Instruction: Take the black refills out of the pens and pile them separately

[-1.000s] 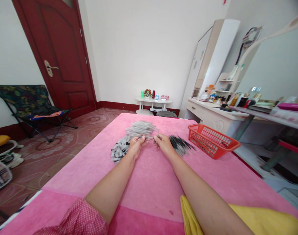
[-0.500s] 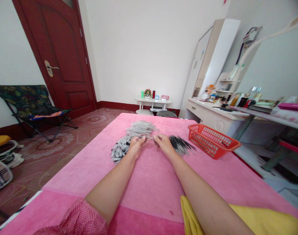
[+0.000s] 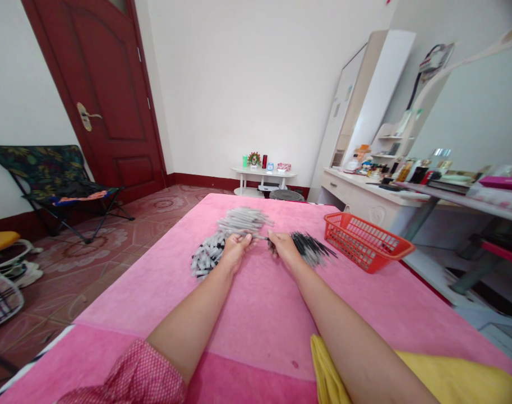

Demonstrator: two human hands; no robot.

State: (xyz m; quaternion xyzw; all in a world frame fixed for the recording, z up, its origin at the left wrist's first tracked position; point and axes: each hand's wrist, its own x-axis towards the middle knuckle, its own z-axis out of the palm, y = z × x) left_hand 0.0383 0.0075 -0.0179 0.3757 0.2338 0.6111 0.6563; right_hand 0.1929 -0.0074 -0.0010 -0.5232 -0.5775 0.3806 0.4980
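My left hand (image 3: 235, 251) pinches a slim whitish pen barrel (image 3: 259, 238) between thumb and fingers. The barrel points right, towards my right hand (image 3: 282, 247), whose closed fingertips are at its far end, where a small dark part shows. Whether that dark part is separate from the barrel, I cannot tell. Just beyond my hands lies a heap of similar pale barrels (image 3: 244, 217). Left of my left hand is a pile of short clear-and-black pieces, like pen caps (image 3: 206, 255). Thin black-and-clear sticks, like pen refills (image 3: 310, 248), lie beside my right hand.
An orange-red plastic basket (image 3: 365, 247) stands at the right of the pink-covered table (image 3: 256, 314). Yellow cloth (image 3: 457, 376) lies at the near right, under my right forearm. Beyond are a dressing table (image 3: 365, 193), a folding chair (image 3: 62, 174) and a low white stand (image 3: 239, 170).
My right hand has shifted slightly right, away from my left. More of the barrel and a dark part at its right end now show between my hands.
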